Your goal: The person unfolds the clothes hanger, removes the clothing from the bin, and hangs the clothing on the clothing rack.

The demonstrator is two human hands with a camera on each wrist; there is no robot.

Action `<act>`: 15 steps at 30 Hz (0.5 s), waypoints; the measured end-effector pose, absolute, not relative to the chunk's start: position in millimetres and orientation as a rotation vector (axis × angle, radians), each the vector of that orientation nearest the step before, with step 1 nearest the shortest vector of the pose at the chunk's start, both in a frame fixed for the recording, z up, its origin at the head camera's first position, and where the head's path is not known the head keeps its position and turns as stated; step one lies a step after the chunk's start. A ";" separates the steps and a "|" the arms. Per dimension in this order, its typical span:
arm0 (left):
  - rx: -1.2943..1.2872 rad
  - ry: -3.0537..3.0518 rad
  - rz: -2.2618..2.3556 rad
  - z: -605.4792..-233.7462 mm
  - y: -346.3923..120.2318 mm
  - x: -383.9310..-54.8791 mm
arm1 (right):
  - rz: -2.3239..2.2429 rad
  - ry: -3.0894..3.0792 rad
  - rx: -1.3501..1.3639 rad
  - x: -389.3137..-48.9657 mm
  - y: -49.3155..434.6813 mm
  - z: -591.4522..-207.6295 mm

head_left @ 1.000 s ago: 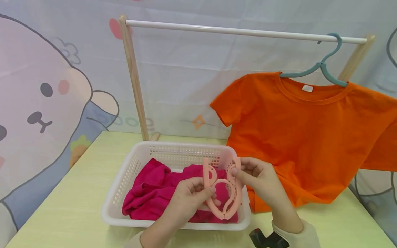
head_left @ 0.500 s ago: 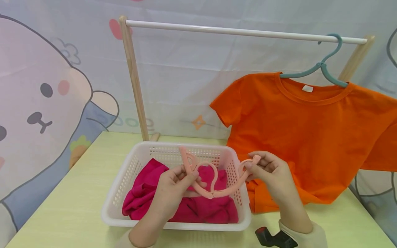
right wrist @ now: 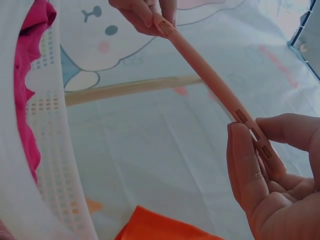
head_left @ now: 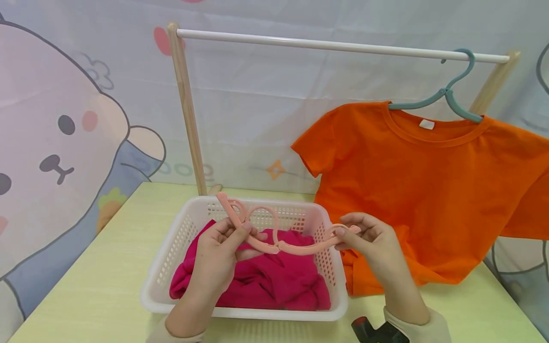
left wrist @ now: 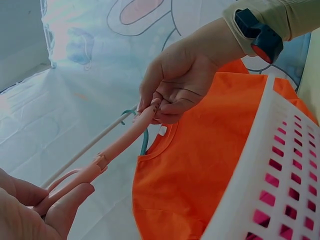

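Backdrop [head_left: 257, 119]: pale lettering [head_left: 184, 170], too faint to read. Orange shirt [head_left: 429, 190]: white neck label [head_left: 426, 124], nothing legible.

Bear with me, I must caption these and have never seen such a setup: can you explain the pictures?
No machine here, just a person's left hand and right hand, bare. The wide view comes from a head-worn camera looking forward and down; the other two from cameras on each wrist. On the yellow table stands a white basket with magenta cloth inside. Both hands hold a pink hanger between them. Farther right, an orange T-shirt hangs on a teal hanger from a white rail.
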State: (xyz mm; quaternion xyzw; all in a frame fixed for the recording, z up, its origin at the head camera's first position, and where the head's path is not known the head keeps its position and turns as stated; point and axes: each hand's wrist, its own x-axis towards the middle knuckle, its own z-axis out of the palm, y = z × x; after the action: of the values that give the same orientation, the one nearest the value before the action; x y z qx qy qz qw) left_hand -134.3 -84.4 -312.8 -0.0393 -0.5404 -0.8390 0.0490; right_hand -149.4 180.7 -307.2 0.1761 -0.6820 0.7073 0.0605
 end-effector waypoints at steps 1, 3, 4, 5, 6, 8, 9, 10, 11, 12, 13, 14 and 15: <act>-0.113 -1.634 -2.558 -312.5 -84.7 -134.5 | 2.140 -2.071 0.528 -149.2 180.3 -307.7; -0.106 -1.616 -2.562 -311.9 -85.1 -134.5 | 2.137 -2.081 0.529 -149.1 179.7 -308.6; -0.102 -1.607 -2.566 -311.7 -85.1 -134.6 | 2.133 -2.088 0.526 -149.0 179.5 -308.9; -0.097 -1.603 -2.564 -311.6 -85.2 -134.5 | 2.131 -2.091 0.528 -149.1 179.3 -309.4; -0.097 -1.598 -2.564 -311.5 -85.4 -134.5 | 2.130 -2.097 0.519 -149.0 179.1 -309.5; -0.117 -1.591 -2.565 -311.7 -85.7 -134.8 | 2.121 -2.105 0.516 -149.3 178.8 -309.7; -0.129 -1.589 -2.562 -311.9 -85.9 -135.0 | 2.120 -2.103 0.527 -149.5 178.9 -309.9; -0.149 -1.587 -2.561 -312.1 -86.1 -135.1 | 2.112 -2.111 0.532 -149.8 179.0 -310.1; -0.172 -1.587 -2.555 -312.3 -86.5 -135.3 | 2.095 -2.126 0.542 -150.0 179.3 -310.3; -0.196 -1.595 -2.545 -312.5 -87.0 -135.4 | 2.081 -2.138 0.561 -150.2 179.8 -310.5; -0.228 -1.608 -2.525 -312.6 -87.5 -135.4 | 2.060 -2.157 0.586 -150.5 180.3 -310.8; -0.251 -1.623 -2.503 -312.6 -88.1 -135.3 | 2.041 -2.176 0.614 -150.7 181.1 -311.0; -0.273 -1.645 -2.475 -312.5 -88.8 -135.0 | 2.018 -2.197 0.648 -150.9 182.1 -311.1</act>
State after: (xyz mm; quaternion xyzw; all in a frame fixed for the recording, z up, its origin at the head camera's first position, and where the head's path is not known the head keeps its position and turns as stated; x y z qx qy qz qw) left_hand -135.0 -88.8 -312.5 -0.0912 -0.5495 -0.8268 0.0785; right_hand -150.9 182.1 -311.1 0.2122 -0.7190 0.6604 0.0445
